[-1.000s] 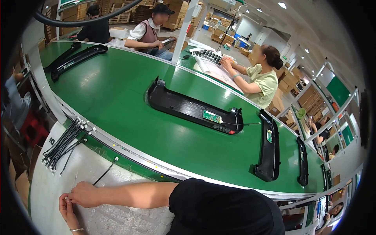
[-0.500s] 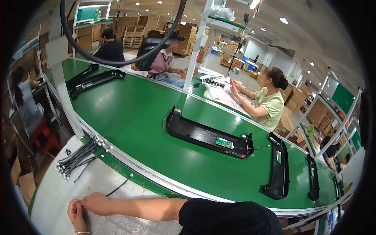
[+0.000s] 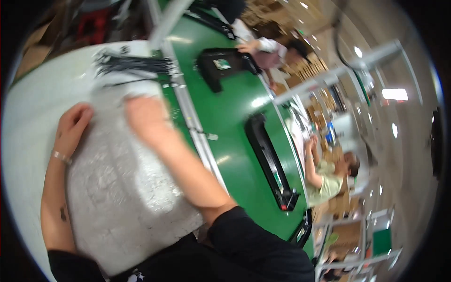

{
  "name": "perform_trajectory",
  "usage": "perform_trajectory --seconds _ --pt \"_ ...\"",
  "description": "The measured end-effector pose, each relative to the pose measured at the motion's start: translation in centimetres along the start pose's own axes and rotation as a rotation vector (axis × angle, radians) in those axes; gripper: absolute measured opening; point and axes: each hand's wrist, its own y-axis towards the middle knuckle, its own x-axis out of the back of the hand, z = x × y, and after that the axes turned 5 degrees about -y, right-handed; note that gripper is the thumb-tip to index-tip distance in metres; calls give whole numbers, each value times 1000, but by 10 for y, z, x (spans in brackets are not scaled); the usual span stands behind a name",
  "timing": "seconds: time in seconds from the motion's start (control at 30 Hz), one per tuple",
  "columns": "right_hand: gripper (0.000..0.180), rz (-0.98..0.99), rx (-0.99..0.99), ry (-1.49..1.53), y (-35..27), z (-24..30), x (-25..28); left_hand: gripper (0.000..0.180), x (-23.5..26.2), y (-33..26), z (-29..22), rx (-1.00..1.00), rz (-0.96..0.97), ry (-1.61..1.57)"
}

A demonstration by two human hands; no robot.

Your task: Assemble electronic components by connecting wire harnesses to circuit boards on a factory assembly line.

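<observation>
My left hand (image 3: 73, 126), with a bracelet at its wrist, hovers over or rests on the grey-white worktop (image 3: 127, 216). Its fingers are curled closed, and I cannot make out anything in them. Smeared by motion, my right hand (image 3: 146, 117) is over the worktop's far part, so its fingers do not show clearly. Just beyond it lies a single black cable (image 3: 129, 82). Farther off is a bundle of black cables (image 3: 129, 64) with small white connectors.
Beside the worktop runs a green conveyor (image 3: 230, 160) with a metal edge rail (image 3: 199, 136). On it lie a long black plastic housing (image 3: 268, 157) and another housing (image 3: 221, 66) with a green circuit board. A co-worker's hand (image 3: 249, 46) touches that second housing. Another person (image 3: 324, 178) sits across the conveyor.
The view has swung left and tilted. My hands, together before, are now apart, the right one nearer the cable bundle. A co-worker's hand has come onto a housing.
</observation>
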Motion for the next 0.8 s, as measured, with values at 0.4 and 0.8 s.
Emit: perform_trajectory --seconds 0.4,0.8 --pt "46 -58 -708 -30 112 -263 -22 19 6 -18 -9 -68 -127 311" --pt "38 135 -851 80 128 -303 -55 12 11 -9 6 2 -85 121"
